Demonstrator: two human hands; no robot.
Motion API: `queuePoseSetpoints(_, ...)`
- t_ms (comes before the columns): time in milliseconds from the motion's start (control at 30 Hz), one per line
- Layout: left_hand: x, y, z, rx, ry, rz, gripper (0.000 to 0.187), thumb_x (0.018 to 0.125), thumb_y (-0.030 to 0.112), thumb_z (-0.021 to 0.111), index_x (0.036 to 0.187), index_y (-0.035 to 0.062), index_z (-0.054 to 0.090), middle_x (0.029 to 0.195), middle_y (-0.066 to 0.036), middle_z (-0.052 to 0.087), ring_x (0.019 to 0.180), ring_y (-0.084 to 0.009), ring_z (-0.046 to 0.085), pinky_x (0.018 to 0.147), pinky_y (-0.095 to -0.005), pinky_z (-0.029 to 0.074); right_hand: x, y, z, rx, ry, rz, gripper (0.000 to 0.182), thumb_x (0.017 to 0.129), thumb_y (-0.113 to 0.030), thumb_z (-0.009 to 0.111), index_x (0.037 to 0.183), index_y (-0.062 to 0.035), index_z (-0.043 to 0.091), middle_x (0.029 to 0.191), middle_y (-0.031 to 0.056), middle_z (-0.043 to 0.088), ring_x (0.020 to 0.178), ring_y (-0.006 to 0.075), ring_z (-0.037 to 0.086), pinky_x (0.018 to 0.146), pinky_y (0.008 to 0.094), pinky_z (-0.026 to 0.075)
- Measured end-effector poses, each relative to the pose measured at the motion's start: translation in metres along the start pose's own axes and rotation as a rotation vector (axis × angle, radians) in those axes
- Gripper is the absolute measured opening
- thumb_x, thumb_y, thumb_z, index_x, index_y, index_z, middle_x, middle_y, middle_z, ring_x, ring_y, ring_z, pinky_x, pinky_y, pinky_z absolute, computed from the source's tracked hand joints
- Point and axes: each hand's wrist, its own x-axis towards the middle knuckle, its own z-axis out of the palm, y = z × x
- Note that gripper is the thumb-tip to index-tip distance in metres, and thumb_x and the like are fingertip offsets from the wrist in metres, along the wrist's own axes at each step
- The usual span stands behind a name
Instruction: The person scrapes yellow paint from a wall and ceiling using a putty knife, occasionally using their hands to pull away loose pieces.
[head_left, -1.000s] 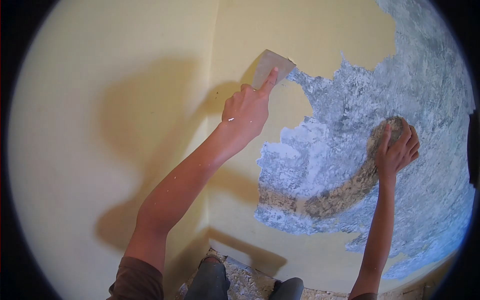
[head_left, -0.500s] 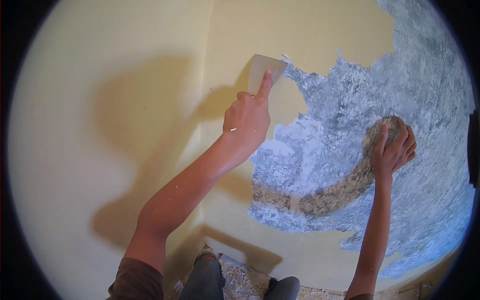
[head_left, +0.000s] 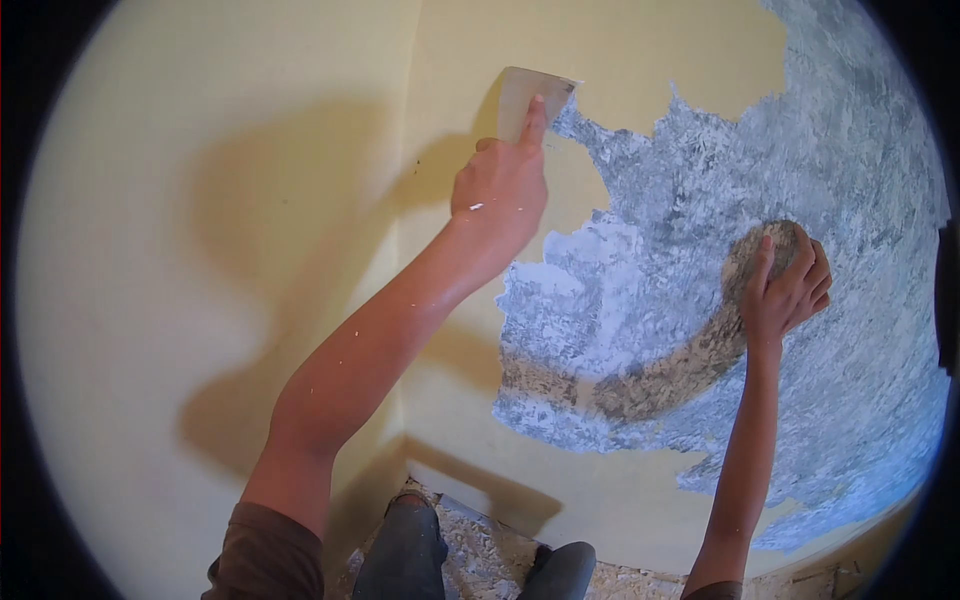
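Observation:
My left hand (head_left: 502, 190) is closed around a putty knife (head_left: 518, 95), its index finger stretched along the wide flat blade. The blade lies against the yellow painted wall (head_left: 620, 45), its right corner at the ragged paint edge. The handle is hidden in my palm. White flecks of paint stick to my wrist and forearm. Lower and to the right, my right hand (head_left: 785, 290) rests on the grey stripped patch (head_left: 660, 230) with thumb and fingers apart, holding nothing visible.
A second pale yellow wall (head_left: 130, 260) meets the scraped one at a vertical corner on the left. Below, paint chips litter the floor (head_left: 470, 550) around my legs (head_left: 415, 550). Shadows of my head and arms fall on both walls.
My left hand has moved up the wall with the putty knife, and its blade now sits higher along the paint edge. My right hand stays in about the same place.

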Motion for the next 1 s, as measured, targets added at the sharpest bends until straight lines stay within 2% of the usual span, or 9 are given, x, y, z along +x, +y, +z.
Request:
queuePoseSetpoints(100, -0.011, -0.006, 0.001, 0.044, -0.078, 0.000, 0.079, 0.089, 0.002, 0.051, 0.160, 0.0193, 0.019, 0.103, -0.028, 0.060, 0.090, -0.0391, 0.069, 0.075, -0.0446, 0.058, 0.003, 0.001, 0.001, 0.017, 0.011, 0.000, 0.047, 0.097, -0.046, 0.057, 0.127, -0.0104, 0.061, 0.123, 0.0084, 0.055, 0.115, 0.0269, 0.048, 0.093, 0.0450, 0.030)
queuePoseSetpoints(200, -0.008, -0.007, 0.004, 0.004, -0.027, 0.035, 0.083, 0.085, -0.006, 0.051, 0.159, 0.0168, 0.020, 0.092, -0.028, 0.064, 0.085, -0.0442, 0.068, 0.075, -0.0505, 0.056, 0.001, 0.000, -0.001, 0.031, 0.020, -0.015, 0.046, 0.098, -0.046, 0.057, 0.127, -0.0105, 0.061, 0.122, 0.0085, 0.056, 0.115, 0.0266, 0.048, 0.093, 0.0447, 0.030)
queuePoseSetpoints(300, 0.005, 0.003, -0.008, -0.026, -0.051, 0.003, 0.084, 0.084, -0.007, 0.051, 0.159, 0.0179, 0.021, 0.090, -0.029, 0.063, 0.084, -0.0454, 0.067, 0.075, -0.0508, 0.056, 0.001, 0.001, 0.001, 0.031, 0.014, -0.017, 0.045, 0.098, -0.046, 0.056, 0.127, -0.0106, 0.061, 0.121, 0.0085, 0.056, 0.116, 0.0271, 0.048, 0.093, 0.0444, 0.030)
queuePoseSetpoints(400, -0.003, -0.003, -0.005, 0.029, 0.048, 0.012, 0.082, 0.085, -0.006, 0.050, 0.158, 0.0186, 0.022, 0.090, -0.027, 0.065, 0.085, -0.0438, 0.068, 0.074, -0.0510, 0.056, 0.000, 0.001, 0.000, 0.048, -0.010, 0.000, 0.047, 0.098, -0.047, 0.056, 0.129, -0.0108, 0.059, 0.125, 0.0090, 0.054, 0.119, 0.0278, 0.046, 0.095, 0.0457, 0.029)
queuePoseSetpoints(500, -0.007, -0.004, 0.000, 0.080, -0.031, 0.018, 0.079, 0.087, -0.004, 0.050, 0.158, 0.0179, 0.023, 0.092, -0.027, 0.065, 0.086, -0.0429, 0.068, 0.074, -0.0514, 0.056, 0.000, 0.000, -0.003, 0.042, -0.024, 0.034, 0.051, 0.098, -0.048, 0.055, 0.132, -0.0104, 0.056, 0.129, 0.0096, 0.052, 0.123, 0.0285, 0.044, 0.100, 0.0471, 0.027)
queuePoseSetpoints(567, 0.007, -0.004, -0.007, 0.069, 0.008, 0.052, 0.078, 0.088, -0.003, 0.049, 0.158, 0.0179, 0.023, 0.095, -0.027, 0.065, 0.086, -0.0430, 0.068, 0.074, -0.0514, 0.056, 0.002, -0.003, -0.001, 0.061, 0.049, -0.002, 0.054, 0.098, -0.048, 0.055, 0.136, -0.0094, 0.052, 0.132, 0.0096, 0.050, 0.126, 0.0288, 0.041, 0.103, 0.0481, 0.024)
queuePoseSetpoints(833, 0.003, 0.004, -0.012, 0.062, 0.039, 0.018, 0.079, 0.087, -0.004, 0.049, 0.158, 0.0174, 0.022, 0.095, -0.026, 0.066, 0.086, -0.0416, 0.068, 0.075, -0.0511, 0.056, 0.000, -0.002, -0.001, 0.059, 0.019, 0.021, 0.054, 0.099, -0.049, 0.053, 0.135, -0.0084, 0.052, 0.133, 0.0100, 0.050, 0.128, 0.0295, 0.039, 0.104, 0.0487, 0.023)
queuePoseSetpoints(933, 0.000, 0.002, -0.008, 0.108, -0.027, 0.006, 0.080, 0.085, -0.005, 0.051, 0.158, 0.0158, 0.022, 0.094, -0.025, 0.068, 0.087, -0.0400, 0.068, 0.076, -0.0511, 0.056, 0.001, -0.001, -0.001, 0.056, 0.016, 0.011, 0.054, 0.099, -0.049, 0.053, 0.135, -0.0082, 0.052, 0.132, 0.0100, 0.050, 0.128, 0.0294, 0.039, 0.104, 0.0485, 0.023)
queuePoseSetpoints(1000, 0.020, 0.003, -0.014, 0.052, 0.061, 0.081, 0.082, 0.084, -0.005, 0.052, 0.158, 0.0157, 0.022, 0.096, -0.025, 0.068, 0.087, -0.0396, 0.069, 0.076, -0.0505, 0.056, 0.002, -0.002, 0.001, 0.058, 0.024, 0.011, 0.054, 0.099, -0.049, 0.053, 0.134, -0.0080, 0.052, 0.132, 0.0098, 0.051, 0.128, 0.0294, 0.039, 0.104, 0.0483, 0.023)
